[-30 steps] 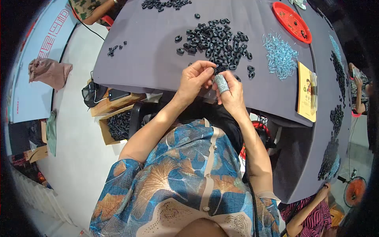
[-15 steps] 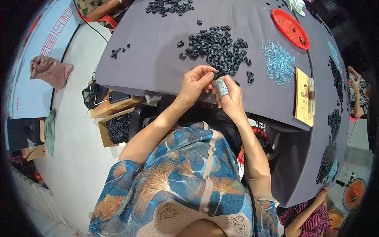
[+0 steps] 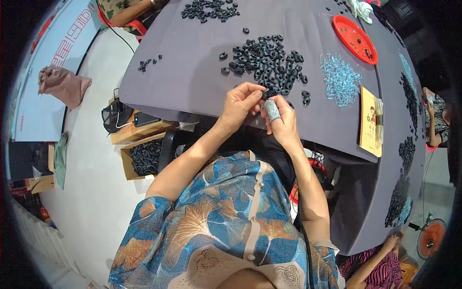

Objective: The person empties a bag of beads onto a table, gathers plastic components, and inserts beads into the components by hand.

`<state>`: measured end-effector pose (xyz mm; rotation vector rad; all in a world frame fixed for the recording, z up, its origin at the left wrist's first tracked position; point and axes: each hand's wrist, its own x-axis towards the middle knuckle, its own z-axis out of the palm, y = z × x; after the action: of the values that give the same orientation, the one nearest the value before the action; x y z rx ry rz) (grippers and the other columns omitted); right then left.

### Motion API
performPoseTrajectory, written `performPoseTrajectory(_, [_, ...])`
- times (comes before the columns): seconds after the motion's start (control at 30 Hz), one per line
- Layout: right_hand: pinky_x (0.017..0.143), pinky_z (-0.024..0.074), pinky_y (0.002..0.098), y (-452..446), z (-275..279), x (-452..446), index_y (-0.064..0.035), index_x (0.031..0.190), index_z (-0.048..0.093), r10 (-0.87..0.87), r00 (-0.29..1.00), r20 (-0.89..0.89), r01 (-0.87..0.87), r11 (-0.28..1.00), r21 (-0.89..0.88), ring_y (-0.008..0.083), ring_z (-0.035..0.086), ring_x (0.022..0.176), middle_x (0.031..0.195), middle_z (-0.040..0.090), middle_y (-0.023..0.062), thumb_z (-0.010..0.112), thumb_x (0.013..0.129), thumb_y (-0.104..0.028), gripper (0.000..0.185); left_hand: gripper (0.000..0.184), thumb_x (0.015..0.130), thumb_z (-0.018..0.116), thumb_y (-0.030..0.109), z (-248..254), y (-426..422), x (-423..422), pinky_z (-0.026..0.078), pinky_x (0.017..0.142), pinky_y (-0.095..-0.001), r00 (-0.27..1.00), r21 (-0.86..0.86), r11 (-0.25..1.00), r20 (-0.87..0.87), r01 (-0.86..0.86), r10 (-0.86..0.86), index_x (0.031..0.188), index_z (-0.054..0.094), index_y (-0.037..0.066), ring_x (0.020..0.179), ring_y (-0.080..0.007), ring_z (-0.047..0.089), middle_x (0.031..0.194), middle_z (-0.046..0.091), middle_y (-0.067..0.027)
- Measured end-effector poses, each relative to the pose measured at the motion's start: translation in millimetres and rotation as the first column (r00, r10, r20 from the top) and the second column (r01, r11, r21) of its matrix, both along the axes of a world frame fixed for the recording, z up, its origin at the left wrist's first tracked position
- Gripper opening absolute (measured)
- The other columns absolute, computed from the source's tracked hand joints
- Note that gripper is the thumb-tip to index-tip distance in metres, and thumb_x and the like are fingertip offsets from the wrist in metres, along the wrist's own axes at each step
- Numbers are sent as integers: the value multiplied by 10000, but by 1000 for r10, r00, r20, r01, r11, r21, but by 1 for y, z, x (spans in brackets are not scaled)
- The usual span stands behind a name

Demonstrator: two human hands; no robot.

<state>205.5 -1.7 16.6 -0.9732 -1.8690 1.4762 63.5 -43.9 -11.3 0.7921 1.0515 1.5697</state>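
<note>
My left hand (image 3: 241,105) is closed in a pinch, thumb against forefinger, at the front edge of the table. Close beside it, my right hand (image 3: 283,123) is curled, with a grey speckled wrap (image 3: 272,110) around one finger. The fingertips of both hands nearly meet; what they hold is too small and covered to make out. Just beyond them lies a pile of small black oval plastic pieces (image 3: 267,58) with holes through them. Two or three black pieces (image 3: 306,98) lie apart, right of the pile.
Right of the pile are small clear-blue pieces (image 3: 340,81), a red tray (image 3: 342,41) and a yellow booklet (image 3: 369,127). More black pieces (image 3: 208,9) lie at the far edge. A box of black parts (image 3: 126,161) stands lower left. Other people sit around the grey-covered table (image 3: 163,82).
The view has shifted slightly, so the table things appear a little lower and to the right. Both hands keep nearly the same pose, with fingertips close together.
</note>
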Motion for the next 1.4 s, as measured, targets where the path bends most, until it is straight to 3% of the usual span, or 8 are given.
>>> performPoseTrajectory(0.47, [386, 395, 271, 1, 0, 1, -7, 889, 532, -7, 1000, 3, 6, 999, 46, 119, 508, 433, 630, 570, 55, 398, 816, -35, 156, 177, 913, 551, 160, 3, 0, -1, 387, 512, -160, 1000, -13, 1000, -5, 29, -29, 1036, 599, 42, 572, -23, 485, 730, 585, 12])
performPoseTrajectory(1.07, [371, 385, 239, 2, 2, 3, -23, 856, 533, 20, 999, -43, -24, 995, -92, 93, 494, 444, 630, 548, 36, 388, 866, -44, 147, 175, 918, 546, 175, 1, 1, -3, 363, 491, -156, 997, -12, 997, 15, 74, -73, 1022, 609, 49, 546, -27, 469, 697, 568, 17])
performPoseTrajectory(1.4, [377, 381, 254, 4, 1, 3, -26, 873, 536, 45, 998, 40, -44, 999, -11, 99, 499, 454, 634, 553, 39, 405, 854, -64, 138, 154, 910, 548, 152, 5, 0, -1, 356, 466, -160, 999, -36, 999, 16, 38, -38, 982, 620, 37, 523, -22, 457, 686, 582, 12])
